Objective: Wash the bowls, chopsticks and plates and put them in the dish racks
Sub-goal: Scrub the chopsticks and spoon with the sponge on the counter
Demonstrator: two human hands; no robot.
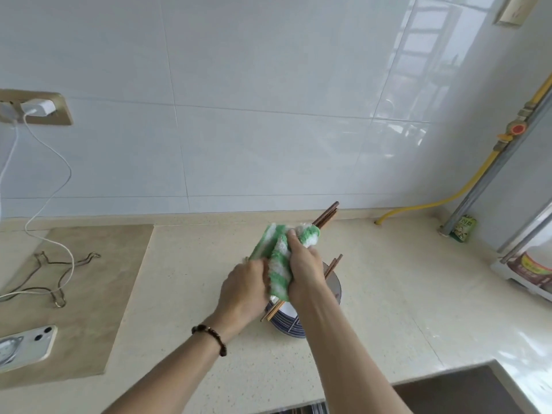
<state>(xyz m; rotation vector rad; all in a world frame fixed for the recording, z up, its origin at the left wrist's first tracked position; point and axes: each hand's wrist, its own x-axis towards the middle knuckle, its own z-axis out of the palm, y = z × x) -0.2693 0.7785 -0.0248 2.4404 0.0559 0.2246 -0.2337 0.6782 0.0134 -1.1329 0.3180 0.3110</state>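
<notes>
Step in hand, as judged from the scene: wiping a bundle of chopsticks (327, 213) with a green-and-white cloth (279, 264).

Hand state: the right hand (304, 268) is clenched around the cloth, which is wrapped over the bundle. The left hand (245, 289) has its fingers curled at the cloth's left side; it appears to grip the near end of the bundle through or beside the cloth, but the exact hold is hidden.

Procedure for a good result:
1. Keep the left hand as the fixed anchor so the sticks do not fan apart.
2. Slide the cloth-wrapped right hand along the length of the sticks, squeezing evenly.
3. Rotate the bundle between strokes so every face is wiped.
4. Work over the table (388, 279), clear of the dishes, so a slipped stick does not strike them.

Location of task items: the held chopsticks run diagonally, their far tips projecting beyond the cloth to the far right of both hands. A stack of blue-rimmed plates (286, 321) rests on the table directly beneath the hands, mostly covered by them. A second set of chopsticks (333, 265) lies across this stack, its ends showing just right of the right wrist and near the left wrist. The dark sink (457, 392) lies at the near right. No dish rack can be identified with certainty.
</notes>
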